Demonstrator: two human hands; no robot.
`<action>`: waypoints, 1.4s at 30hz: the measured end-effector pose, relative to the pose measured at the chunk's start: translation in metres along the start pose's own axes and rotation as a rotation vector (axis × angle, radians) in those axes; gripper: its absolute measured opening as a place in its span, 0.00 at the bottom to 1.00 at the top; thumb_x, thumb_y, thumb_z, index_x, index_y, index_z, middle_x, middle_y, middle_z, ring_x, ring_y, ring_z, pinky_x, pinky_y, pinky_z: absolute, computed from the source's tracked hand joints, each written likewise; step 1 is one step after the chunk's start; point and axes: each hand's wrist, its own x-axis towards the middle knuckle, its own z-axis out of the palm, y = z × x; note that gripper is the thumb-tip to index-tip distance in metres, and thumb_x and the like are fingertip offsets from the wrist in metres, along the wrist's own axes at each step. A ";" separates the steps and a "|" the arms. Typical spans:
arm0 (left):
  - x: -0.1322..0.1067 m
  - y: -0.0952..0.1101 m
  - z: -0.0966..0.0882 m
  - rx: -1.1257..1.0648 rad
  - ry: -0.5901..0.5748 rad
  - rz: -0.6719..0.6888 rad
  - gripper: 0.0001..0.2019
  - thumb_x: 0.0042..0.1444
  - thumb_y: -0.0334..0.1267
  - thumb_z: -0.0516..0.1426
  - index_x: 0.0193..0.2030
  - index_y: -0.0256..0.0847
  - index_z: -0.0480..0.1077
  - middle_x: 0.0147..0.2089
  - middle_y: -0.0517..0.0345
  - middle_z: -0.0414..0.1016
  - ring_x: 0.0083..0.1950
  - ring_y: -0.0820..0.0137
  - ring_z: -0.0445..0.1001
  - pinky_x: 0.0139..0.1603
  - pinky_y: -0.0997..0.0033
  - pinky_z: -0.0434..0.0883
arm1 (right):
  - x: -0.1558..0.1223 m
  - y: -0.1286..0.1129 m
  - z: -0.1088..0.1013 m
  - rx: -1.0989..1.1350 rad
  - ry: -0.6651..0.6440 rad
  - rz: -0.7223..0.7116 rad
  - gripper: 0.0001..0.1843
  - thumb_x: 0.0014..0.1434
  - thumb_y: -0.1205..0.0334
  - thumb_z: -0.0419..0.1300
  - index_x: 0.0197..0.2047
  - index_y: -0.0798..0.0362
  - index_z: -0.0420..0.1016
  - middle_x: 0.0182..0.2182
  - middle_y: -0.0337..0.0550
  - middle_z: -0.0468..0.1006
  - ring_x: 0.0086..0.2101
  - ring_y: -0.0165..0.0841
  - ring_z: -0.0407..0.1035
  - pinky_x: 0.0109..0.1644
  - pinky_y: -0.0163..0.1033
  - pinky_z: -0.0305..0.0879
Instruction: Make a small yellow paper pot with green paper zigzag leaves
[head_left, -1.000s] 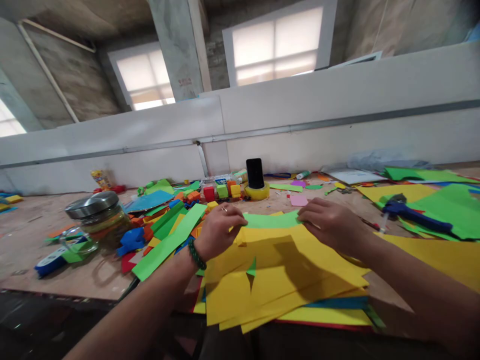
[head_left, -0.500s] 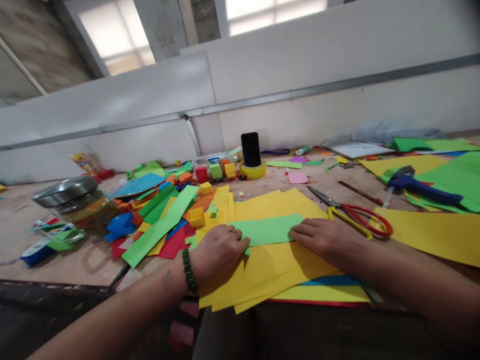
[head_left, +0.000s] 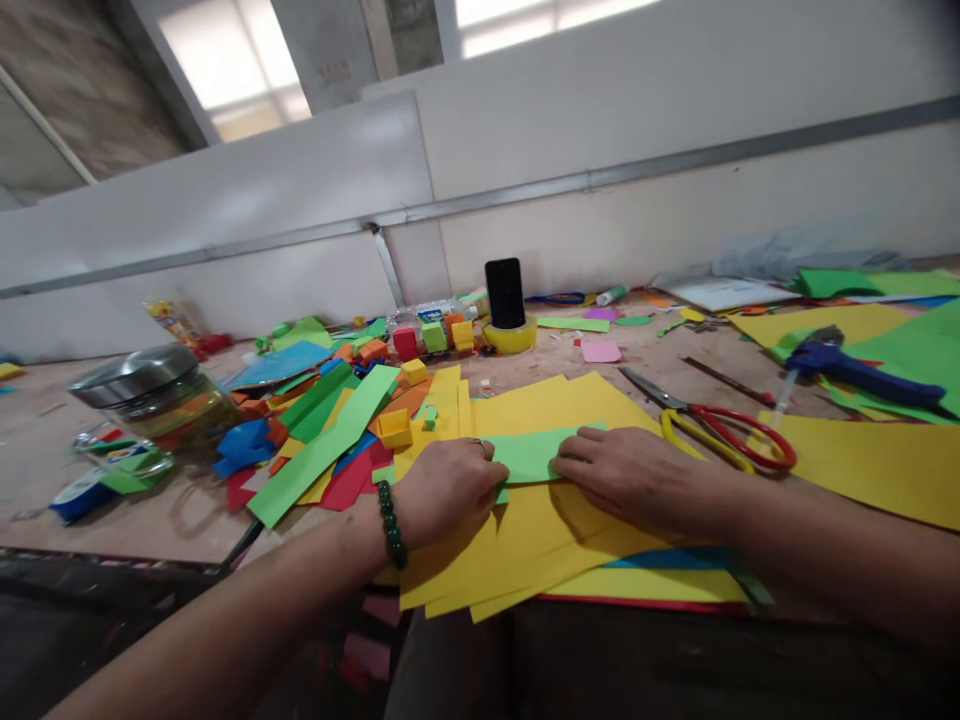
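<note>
A light green paper strip [head_left: 531, 456] lies across a stack of yellow paper sheets [head_left: 540, 545] at the table's front edge. My left hand [head_left: 454, 485], with a green bead bracelet at the wrist, has its curled fingers closed on the strip's left end. On the right part of the strip, my right hand [head_left: 626, 470] bends its fingers over the lower edge, thumb hidden beneath. A small piece of green paper pokes out below my left fingertips. Red-and-yellow-handled scissors [head_left: 716, 430] lie just beyond my right hand.
Left of the stack sprawls a pile of coloured paper strips [head_left: 330, 445] with small paper boxes. A lidded jar [head_left: 150, 400] stands at far left. Behind are a phone [head_left: 504, 293] and a yellow tape roll [head_left: 511, 336]. Blue-handled pliers or a glue gun [head_left: 862, 375] rest at right.
My right hand has slid left along the green strip, nearer my left hand, covering its right end. My left hand stays at the left end, its fingers slightly more curled.
</note>
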 end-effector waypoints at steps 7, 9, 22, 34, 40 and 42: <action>0.010 0.006 0.000 -0.069 0.007 -0.039 0.10 0.56 0.35 0.52 0.30 0.39 0.74 0.32 0.54 0.73 0.30 0.68 0.70 0.28 0.70 0.62 | 0.007 -0.003 0.017 0.160 0.165 0.035 0.12 0.65 0.65 0.51 0.41 0.53 0.76 0.30 0.44 0.73 0.33 0.32 0.66 0.33 0.35 0.58; 0.013 0.006 0.003 -0.120 0.029 -0.048 0.11 0.57 0.36 0.52 0.29 0.39 0.74 0.31 0.54 0.74 0.31 0.69 0.71 0.30 0.70 0.63 | 0.009 -0.004 0.021 0.209 0.200 0.064 0.14 0.66 0.63 0.50 0.39 0.53 0.77 0.31 0.45 0.73 0.32 0.32 0.66 0.33 0.36 0.59; 0.017 -0.009 0.015 -0.542 0.070 -0.168 0.10 0.57 0.37 0.54 0.36 0.42 0.78 0.35 0.56 0.77 0.35 0.69 0.72 0.38 0.71 0.66 | 0.007 0.005 0.027 0.459 0.219 0.144 0.13 0.64 0.60 0.52 0.40 0.51 0.78 0.36 0.46 0.75 0.36 0.33 0.69 0.39 0.36 0.66; 0.016 -0.006 0.017 -0.543 0.036 -0.224 0.10 0.57 0.35 0.52 0.36 0.39 0.75 0.36 0.55 0.77 0.37 0.67 0.72 0.38 0.69 0.66 | 0.002 0.010 0.023 0.596 0.124 0.283 0.14 0.64 0.59 0.52 0.40 0.51 0.79 0.36 0.45 0.74 0.36 0.33 0.70 0.41 0.36 0.66; 0.011 -0.008 0.016 -0.545 0.084 -0.188 0.09 0.54 0.31 0.53 0.35 0.40 0.75 0.35 0.56 0.76 0.37 0.70 0.71 0.40 0.71 0.66 | 0.003 0.008 0.021 0.588 0.120 0.298 0.14 0.64 0.59 0.52 0.39 0.51 0.80 0.35 0.45 0.75 0.35 0.33 0.71 0.41 0.37 0.66; 0.010 -0.009 0.015 -0.563 0.074 -0.179 0.10 0.54 0.31 0.53 0.35 0.40 0.76 0.35 0.56 0.76 0.36 0.70 0.72 0.40 0.71 0.67 | 0.002 0.007 0.021 0.558 0.131 0.285 0.14 0.64 0.59 0.52 0.40 0.51 0.80 0.36 0.45 0.75 0.36 0.33 0.71 0.41 0.37 0.66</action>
